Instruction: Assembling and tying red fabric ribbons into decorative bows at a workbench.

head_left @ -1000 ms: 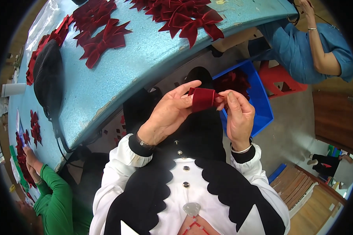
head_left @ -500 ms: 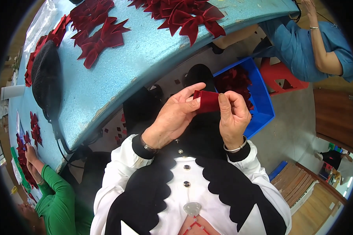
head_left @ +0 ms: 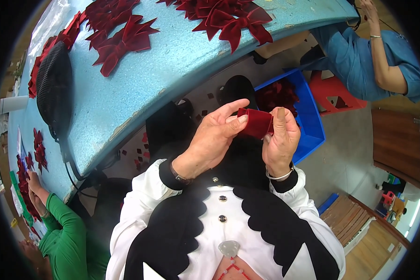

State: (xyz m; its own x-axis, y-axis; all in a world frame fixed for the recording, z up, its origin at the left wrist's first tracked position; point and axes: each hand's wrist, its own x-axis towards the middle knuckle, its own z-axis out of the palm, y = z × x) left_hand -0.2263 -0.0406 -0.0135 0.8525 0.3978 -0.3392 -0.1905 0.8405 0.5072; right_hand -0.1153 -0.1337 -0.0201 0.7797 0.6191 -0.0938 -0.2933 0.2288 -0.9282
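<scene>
A folded piece of dark red velvet ribbon (head_left: 257,123) is stretched between my two hands, above my lap. My left hand (head_left: 214,133) pinches its left end between thumb and fingers, with the index finger reaching out above it. At the right end, my right hand (head_left: 282,140) grips the ribbon, its thumb pointing up and its fingers curled behind. Below and to the right of my hands stands a blue bin (head_left: 315,133) holding many dark red velvet pieces (head_left: 279,95), partly hidden by my right hand.
Finished red velvet bows (head_left: 123,44) lie in piles on the light blue table (head_left: 126,88). A black mesh object (head_left: 53,88) with a cable sits at its left edge. A person in green (head_left: 67,233) works at left, another in blue (head_left: 350,56) beyond a red stool (head_left: 333,95).
Both hands have shifted slightly right with the ribbon. The right hand has turned so that its thumb points up, and the ribbon looks more folded and tilted.
</scene>
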